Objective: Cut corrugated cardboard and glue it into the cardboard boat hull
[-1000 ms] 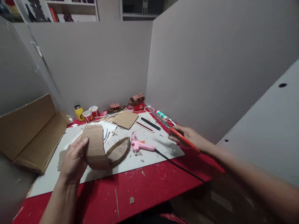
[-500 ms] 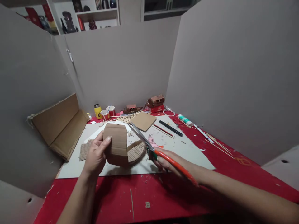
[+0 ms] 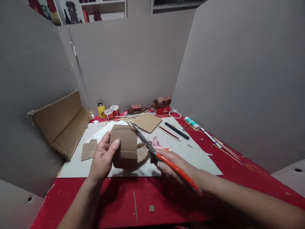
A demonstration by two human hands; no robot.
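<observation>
My left hand (image 3: 103, 157) pinches the left side of a bent piece of cardboard (image 3: 125, 141), thumb in front and fingers behind. My right hand (image 3: 172, 167) is wrapped round the orange handles of a pair of scissors (image 3: 147, 143). The scissors' blades point up and left, right beside the cardboard's right edge; whether they touch it I cannot tell. Behind the held piece lies a boat-shaped cardboard hull (image 3: 143, 153) with a ribbed inside, partly covered. A pink glue gun (image 3: 156, 143) is mostly hidden behind the scissors and my right hand.
On the white board (image 3: 200, 162) lie a flat cardboard square (image 3: 147, 122), a black bar (image 3: 177, 130) and a corrugated scrap (image 3: 89, 150). Two model boats (image 3: 162, 101), paper cups (image 3: 109, 114) and a yellow bottle (image 3: 101, 110) stand behind. A folded cardboard sheet (image 3: 63, 127) leans at left.
My right hand has brought the scissors from the right over to the cardboard's right edge. The cardboard stays in my left hand, turned slightly. The camera view has swung left.
</observation>
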